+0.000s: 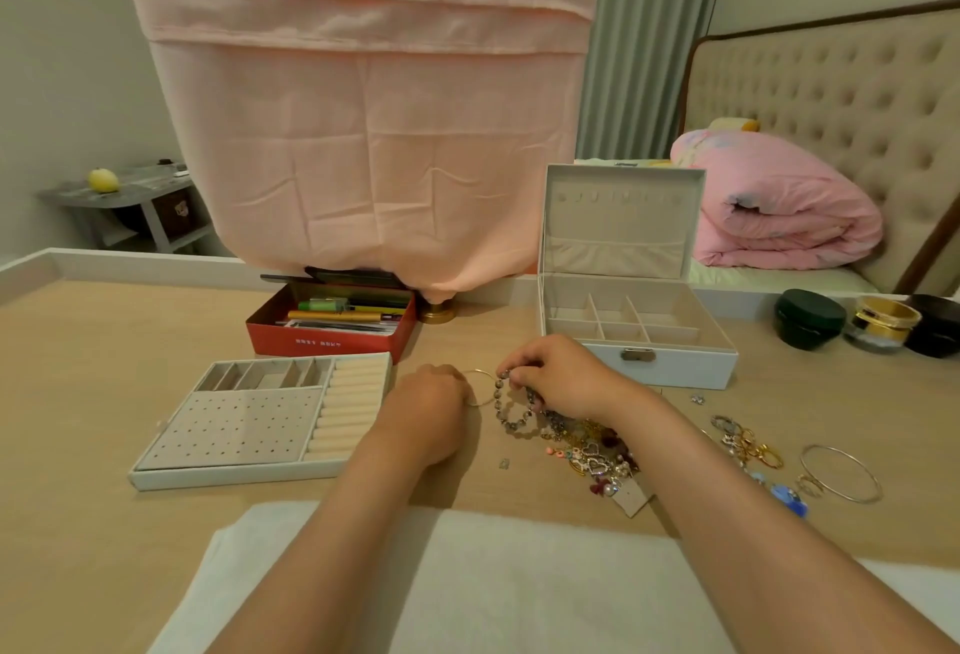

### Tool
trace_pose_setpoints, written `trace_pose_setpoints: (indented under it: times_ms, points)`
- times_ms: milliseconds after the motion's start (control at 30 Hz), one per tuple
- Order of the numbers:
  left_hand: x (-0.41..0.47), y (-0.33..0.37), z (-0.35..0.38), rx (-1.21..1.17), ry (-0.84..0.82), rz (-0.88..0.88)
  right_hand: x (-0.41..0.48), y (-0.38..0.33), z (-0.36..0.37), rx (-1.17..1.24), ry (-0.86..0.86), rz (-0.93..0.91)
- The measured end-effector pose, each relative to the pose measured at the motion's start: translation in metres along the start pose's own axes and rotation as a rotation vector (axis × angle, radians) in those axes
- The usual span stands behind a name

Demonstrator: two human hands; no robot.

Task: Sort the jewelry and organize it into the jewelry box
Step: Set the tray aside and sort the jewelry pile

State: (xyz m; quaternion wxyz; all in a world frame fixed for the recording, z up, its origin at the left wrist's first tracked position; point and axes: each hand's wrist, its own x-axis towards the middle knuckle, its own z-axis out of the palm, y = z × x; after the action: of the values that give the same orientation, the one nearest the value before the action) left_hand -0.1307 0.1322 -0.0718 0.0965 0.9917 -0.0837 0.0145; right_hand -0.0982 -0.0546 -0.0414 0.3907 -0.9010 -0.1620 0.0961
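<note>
Grey-brown beads sat pinched between the thumb and curled fingertips of my right hand (561, 378). The beaded bracelet (506, 419) hung from that pinch, its lower loop touching the tangled jewelry pile (587, 448) at mid-table, so I judged I was teasing it free to sort it. My left hand (426, 409) was curled just beside it, apparently gripping the rim of a thin gold bangle (483, 372), though my knuckles hid the fingers. I took it that I was keeping the bangle out of the beads.

Left of my hands lay the lifted-out tray (234, 477). It had a holed earring panel, a column of ring rolls and small slots at its far edge, and all showed only lining. Toward the far right edge of the table (104, 341) stood the jewelry box (675, 367), lid upright, its 6 or so visible compartments bare as well.

Right of the pile lay a cluster of rings (748, 445), then 1 silver bangle (841, 474). By the far edge, a red box (270, 336) held pens.
</note>
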Motion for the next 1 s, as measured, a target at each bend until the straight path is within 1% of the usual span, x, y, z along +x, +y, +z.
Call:
trace_pose_setpoints:
  times_ms: [100, 200, 267, 333, 400, 467, 600, 700, 800, 867, 1000]
  points:
    - [0.004, -0.003, -0.001, -0.033, 0.026, -0.033, 0.005, -0.004, 0.012, 0.013, -0.034, -0.034]
    - [0.006, -0.003, -0.001, -0.142, 0.105, -0.074, 0.011, -0.007, 0.024, 0.011, -0.051, -0.054]
    - [0.005, -0.005, -0.001, -0.214, 0.163, -0.074, 0.014, -0.008, 0.03, -0.049, -0.039, -0.059]
    - [0.003, -0.005, -0.003, -0.259, 0.19, -0.036, 0.014, -0.008, 0.034, -0.142, -0.023, -0.074]
    - [0.001, -0.002, -0.005, -0.285, 0.162, -0.011, 0.012, -0.01, 0.034, -0.23, -0.019, -0.1]
    - [-0.001, 0.0, -0.004, -0.289, 0.109, -0.012, 0.011, -0.012, 0.03, -0.26, -0.026, -0.107]
    - [-0.004, 0.002, -0.003, -0.326, 0.008, 0.002, 0.001, -0.01, 0.013, -0.149, -0.055, -0.112]
    - [-0.009, 0.01, -0.005, -0.252, -0.002, 0.023, -0.018, -0.002, -0.013, -0.166, -0.025, -0.099]
    - [-0.013, 0.017, -0.01, -0.262, 0.077, 0.027, -0.037, 0.004, -0.042, -0.269, -0.111, -0.082]
    - [-0.015, 0.032, -0.012, -0.292, 0.113, 0.084, -0.053, 0.012, -0.058, -0.302, -0.172, -0.05]
    - [-0.022, 0.073, -0.012, -0.295, 0.019, 0.245, -0.079, 0.027, -0.074, -0.346, -0.264, 0.015]
